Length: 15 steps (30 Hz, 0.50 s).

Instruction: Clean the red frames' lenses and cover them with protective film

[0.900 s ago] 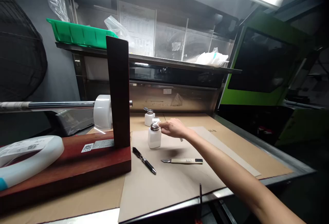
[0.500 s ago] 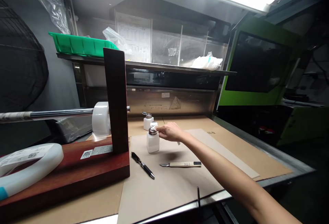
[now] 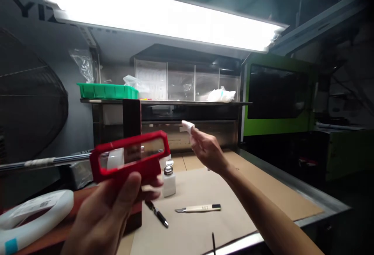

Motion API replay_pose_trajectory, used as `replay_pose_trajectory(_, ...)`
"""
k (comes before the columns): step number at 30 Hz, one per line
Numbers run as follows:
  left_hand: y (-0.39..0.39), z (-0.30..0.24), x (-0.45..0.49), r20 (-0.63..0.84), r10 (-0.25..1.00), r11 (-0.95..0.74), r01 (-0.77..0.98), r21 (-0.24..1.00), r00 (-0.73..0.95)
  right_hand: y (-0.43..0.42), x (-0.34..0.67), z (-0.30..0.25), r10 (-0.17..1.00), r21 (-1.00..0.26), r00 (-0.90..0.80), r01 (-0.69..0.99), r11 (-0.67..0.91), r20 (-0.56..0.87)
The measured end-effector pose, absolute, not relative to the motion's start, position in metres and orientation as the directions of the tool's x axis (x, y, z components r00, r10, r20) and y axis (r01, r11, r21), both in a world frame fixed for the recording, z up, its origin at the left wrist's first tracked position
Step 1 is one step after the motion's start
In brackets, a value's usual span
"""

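Note:
My left hand (image 3: 112, 208) is raised at the lower left, closed on a red rectangular frame with a clear window (image 3: 130, 156), held up in front of me. My right hand (image 3: 206, 149) is lifted above the bench, pinching a small white wad (image 3: 187, 125) between its fingertips. Below them a white dispenser bottle with a metal top (image 3: 168, 179) stands on the brown cardboard sheet (image 3: 204, 224). A black pen (image 3: 156, 214) and a utility knife (image 3: 197, 208) lie on the cardboard in front of the bottle.
A dark red wooden stand (image 3: 131, 118) with a metal rod (image 3: 46, 160) and a roll of clear tape stands at the left. A white ring-shaped roll (image 3: 35, 216) lies at the far left. A green tray (image 3: 106, 90) sits on the shelf; a green machine (image 3: 277, 95) stands at the right.
My left hand has come into view holding the red frame. My right hand has lifted off the bottle's top with the white wad. The camera has tilted upward.

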<state>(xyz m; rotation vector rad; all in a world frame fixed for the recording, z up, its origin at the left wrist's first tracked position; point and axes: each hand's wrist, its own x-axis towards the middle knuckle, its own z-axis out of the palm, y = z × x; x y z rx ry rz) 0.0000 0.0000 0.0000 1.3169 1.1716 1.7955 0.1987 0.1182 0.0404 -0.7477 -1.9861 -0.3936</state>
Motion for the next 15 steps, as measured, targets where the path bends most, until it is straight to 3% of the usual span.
replay_pose_trajectory(2, -0.004, 0.046, 0.017, 0.525, 0.809, -0.556, -0.054, 0.829, -0.264, 0.082, 0.214, 0.065, 0.089, 0.068, -0.262, 0.533, 0.843, 0.961)
replay_pose_trajectory(4, -0.010, 0.080, 0.035, 0.623, 0.752, -0.652, -0.106, 0.751, -0.214, 0.048, 0.228, 0.083, -0.060, 0.157, -0.207, 0.493, 0.856, 0.977)
replay_pose_trajectory(7, -0.018, 0.107, 0.055, 0.709, 0.682, -0.729, -0.085, 0.679, -0.180, 0.010, 0.243, 0.102, -0.163, 0.254, -0.213, 0.536, 0.805, 0.963)
replay_pose_trajectory(11, -0.028, 0.127, 0.070, 0.797, 0.586, -0.807, -0.020, 0.590, -0.144, -0.016, 0.256, 0.118, -0.326, 0.430, -0.284, 0.660, 0.616, 0.902)
replay_pose_trajectory(15, -0.038, 0.141, 0.079, 0.845, 0.532, -0.846, 0.016, 0.533, -0.054, -0.032, 0.263, 0.130, -0.369, 0.481, -0.333, 0.751, 0.453, 0.867)
